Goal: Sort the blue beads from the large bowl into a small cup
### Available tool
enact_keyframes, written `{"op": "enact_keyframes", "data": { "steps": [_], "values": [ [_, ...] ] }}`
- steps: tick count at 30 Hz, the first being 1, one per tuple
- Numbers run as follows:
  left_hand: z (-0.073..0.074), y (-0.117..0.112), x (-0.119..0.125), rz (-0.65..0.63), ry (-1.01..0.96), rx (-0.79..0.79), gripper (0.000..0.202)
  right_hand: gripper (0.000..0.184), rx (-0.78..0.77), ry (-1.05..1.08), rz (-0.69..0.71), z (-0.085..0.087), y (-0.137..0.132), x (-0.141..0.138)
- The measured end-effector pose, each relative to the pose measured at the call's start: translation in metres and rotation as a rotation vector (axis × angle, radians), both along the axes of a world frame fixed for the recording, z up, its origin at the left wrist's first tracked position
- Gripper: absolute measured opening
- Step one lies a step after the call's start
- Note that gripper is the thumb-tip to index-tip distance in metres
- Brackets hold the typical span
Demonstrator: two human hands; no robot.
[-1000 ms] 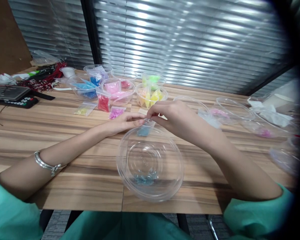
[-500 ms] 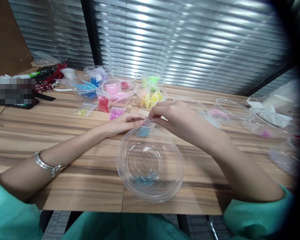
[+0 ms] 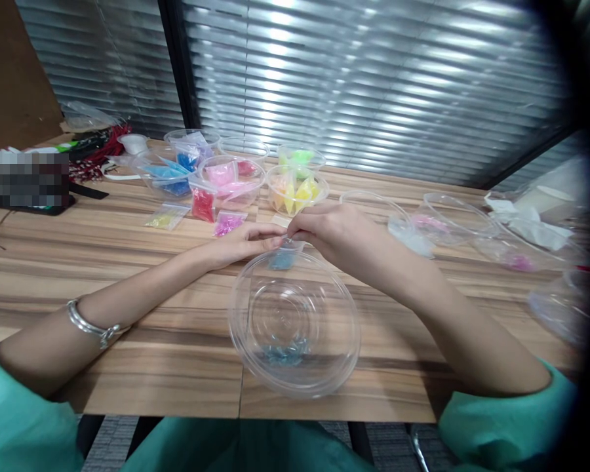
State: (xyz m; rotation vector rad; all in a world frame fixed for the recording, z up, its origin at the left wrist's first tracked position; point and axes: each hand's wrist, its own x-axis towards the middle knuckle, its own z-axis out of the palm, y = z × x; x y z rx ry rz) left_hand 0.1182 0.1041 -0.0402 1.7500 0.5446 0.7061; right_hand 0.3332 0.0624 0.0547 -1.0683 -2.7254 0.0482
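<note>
A small clear plastic bag (image 3: 281,259) with blue-teal bits inside lies just behind a round clear plastic bowl (image 3: 236,328). At the bag's top edge, my left hand (image 3: 255,242) pinches the left side between thumb and fingers. My right hand (image 3: 324,226) has its fingertips closed on the same edge, close to the left thumb. Teal pieces (image 3: 286,352) rest in the near part of the bowl, which stands in front of my hands. The right fingers partly hide the bag's top.
Farther back are bowls of coloured bags: blue (image 3: 164,174), pink (image 3: 232,187) and yellow (image 3: 297,191). Small bags with yellow (image 3: 164,217), red (image 3: 203,204) and magenta (image 3: 229,223) contents lie left of my hands. Clear bowls (image 3: 457,219) stand on the right.
My right hand has shifted slightly left along the bag's top edge, and its fingers are drawn closer together. The left hand, bag and bowl have stayed put.
</note>
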Motion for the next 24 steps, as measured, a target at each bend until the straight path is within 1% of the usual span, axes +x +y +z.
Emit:
{"op": "enact_keyframes", "data": {
  "steps": [4, 8, 12, 15, 19, 21, 22, 24],
  "values": [
    [0.0, 0.001, 0.0, -0.006, -0.005, 0.02, 0.04, 0.019, 0.018, 0.003, 0.012, 0.0, -0.001, -0.001],
    [-0.001, 0.001, 0.0, -0.002, 0.001, 0.043, 0.041, 0.016, 0.04, -0.003, -0.013, -0.001, -0.001, -0.002],
    [-0.003, 0.002, -0.001, 0.003, -0.019, 0.028, 0.037, 0.02, 0.035, -0.036, 0.0, -0.002, 0.002, -0.002],
    [-0.004, 0.003, 0.0, -0.001, -0.046, 0.008, 0.035, 0.024, 0.026, -0.047, 0.027, 0.002, 0.001, -0.001],
    [-0.003, 0.002, 0.0, -0.009, -0.031, -0.037, 0.036, 0.024, 0.01, -0.01, 0.028, 0.013, -0.006, -0.001],
    [-0.003, 0.001, 0.0, -0.007, -0.031, -0.05, 0.037, 0.023, -0.026, 0.027, 0.059, 0.017, -0.011, -0.001],
    [-0.002, 0.001, 0.0, -0.007, -0.032, -0.051, 0.036, 0.022, -0.06, 0.045, 0.097, 0.018, -0.013, -0.002],
    [-0.002, 0.0, 0.0, -0.009, -0.035, -0.068, 0.035, 0.022, -0.176, 0.033, 0.214, 0.017, -0.017, -0.003]
  ]
}}
